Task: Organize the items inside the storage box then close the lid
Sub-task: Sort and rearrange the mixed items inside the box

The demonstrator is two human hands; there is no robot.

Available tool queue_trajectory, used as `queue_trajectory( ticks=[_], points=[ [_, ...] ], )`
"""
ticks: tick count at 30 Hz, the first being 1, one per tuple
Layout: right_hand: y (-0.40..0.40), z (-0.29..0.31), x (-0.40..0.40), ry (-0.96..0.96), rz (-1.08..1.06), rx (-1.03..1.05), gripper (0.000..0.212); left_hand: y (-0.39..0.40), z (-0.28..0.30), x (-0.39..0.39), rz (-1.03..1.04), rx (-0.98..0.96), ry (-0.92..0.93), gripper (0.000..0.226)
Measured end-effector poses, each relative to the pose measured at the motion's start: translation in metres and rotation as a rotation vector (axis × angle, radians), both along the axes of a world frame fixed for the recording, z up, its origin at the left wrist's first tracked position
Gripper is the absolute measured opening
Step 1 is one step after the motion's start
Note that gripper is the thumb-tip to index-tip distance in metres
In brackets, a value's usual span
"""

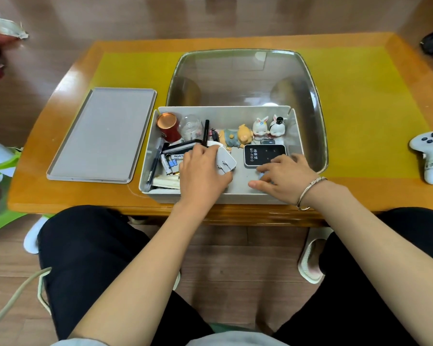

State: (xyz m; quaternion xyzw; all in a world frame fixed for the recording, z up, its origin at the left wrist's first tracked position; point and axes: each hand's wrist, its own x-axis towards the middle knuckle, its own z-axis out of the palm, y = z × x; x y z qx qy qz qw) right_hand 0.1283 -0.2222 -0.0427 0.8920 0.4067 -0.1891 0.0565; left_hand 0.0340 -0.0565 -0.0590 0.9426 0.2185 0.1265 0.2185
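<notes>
A grey storage box point(235, 111) stands on the table's near edge, and its clear lid point(245, 71) is swung up behind it. My left hand point(203, 171) is inside the box, shut on a white plug adapter point(226, 162). My right hand point(283, 174) lies flat on the box floor with fingers spread, partly over a black Wi-Fi device point(263, 154). Along the back wall stand two rabbit figurines point(269, 126), a lying pig figurine point(235, 137), a copper-topped red can point(168, 126) and a clear globe point(191, 126). Pens, batteries point(168, 164) and a dark case crowd the left end.
A grey tray point(103, 136) lies flat on the table left of the box. A white game controller point(431, 156) rests at the table's right edge. My knees in black trousers sit below the table front. A green and white object stands at far left.
</notes>
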Motion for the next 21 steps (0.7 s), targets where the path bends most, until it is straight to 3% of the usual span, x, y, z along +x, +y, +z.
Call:
queue_trajectory(
  ticks=[2, 9, 15, 21],
  points=[
    [0.001, 0.001, -0.002, -0.052, 0.019, -0.042, 0.065, -0.002, -0.002, -0.003, 0.009, -0.009, -0.012, 0.052],
    [-0.011, 0.01, -0.008, 0.037, -0.051, -0.003, 0.057, -0.005, -0.007, -0.001, 0.035, -0.004, -0.037, 0.056],
    [-0.013, 0.011, -0.024, -0.042, -0.087, -0.036, 0.101, -0.006, -0.008, -0.001, 0.038, 0.015, -0.02, 0.059],
    [-0.007, -0.001, -0.023, -0.078, -0.148, 0.016, 0.11, -0.007, -0.008, -0.001, 0.055, 0.006, -0.012, 0.058]
  ],
)
